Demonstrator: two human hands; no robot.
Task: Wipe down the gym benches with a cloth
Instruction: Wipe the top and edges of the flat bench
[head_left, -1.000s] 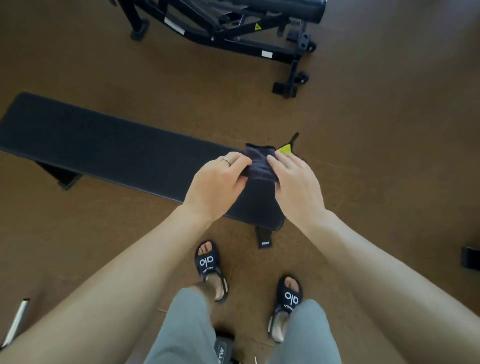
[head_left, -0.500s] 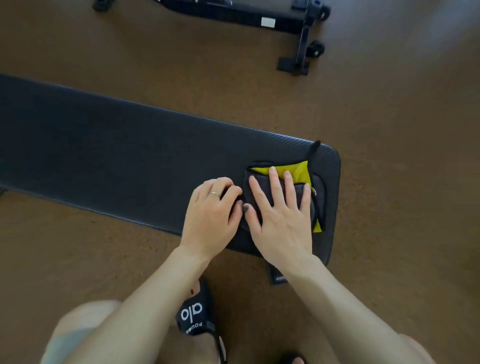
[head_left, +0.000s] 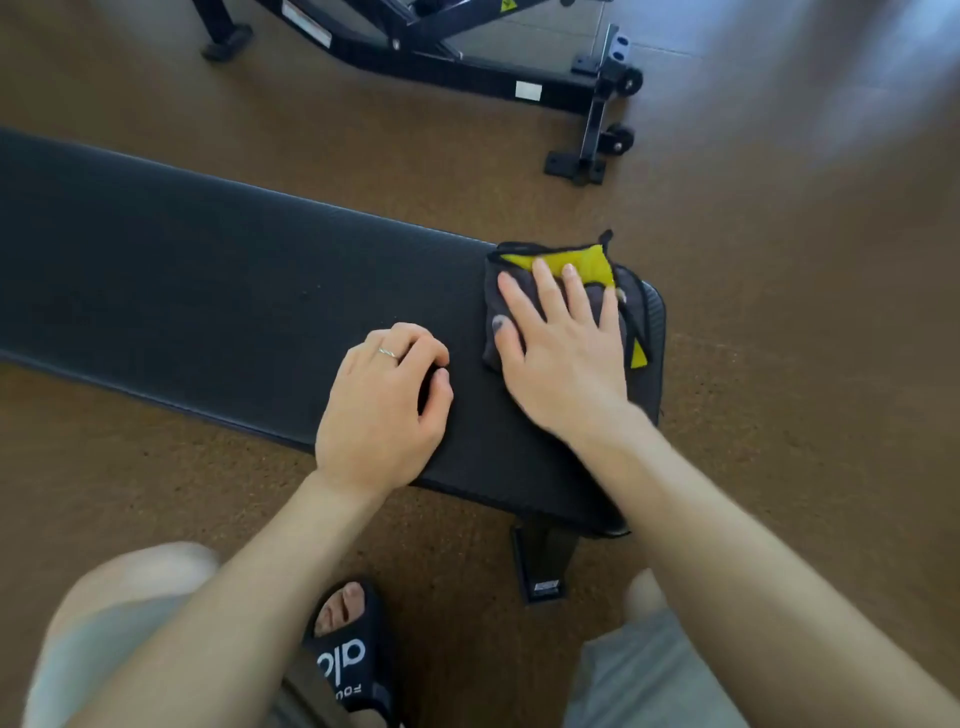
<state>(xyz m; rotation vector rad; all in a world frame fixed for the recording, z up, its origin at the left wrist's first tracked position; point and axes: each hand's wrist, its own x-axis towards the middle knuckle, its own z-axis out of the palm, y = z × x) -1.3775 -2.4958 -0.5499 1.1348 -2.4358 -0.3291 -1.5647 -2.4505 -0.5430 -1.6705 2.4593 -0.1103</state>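
Right grip (head_left: 563, 358) presses cloth (head_left: 582, 262) flat on bench (head_left: 208, 270).

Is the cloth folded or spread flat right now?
Folded: the cloth shows stacked grey and yellow layers under the right hand at the bench end.
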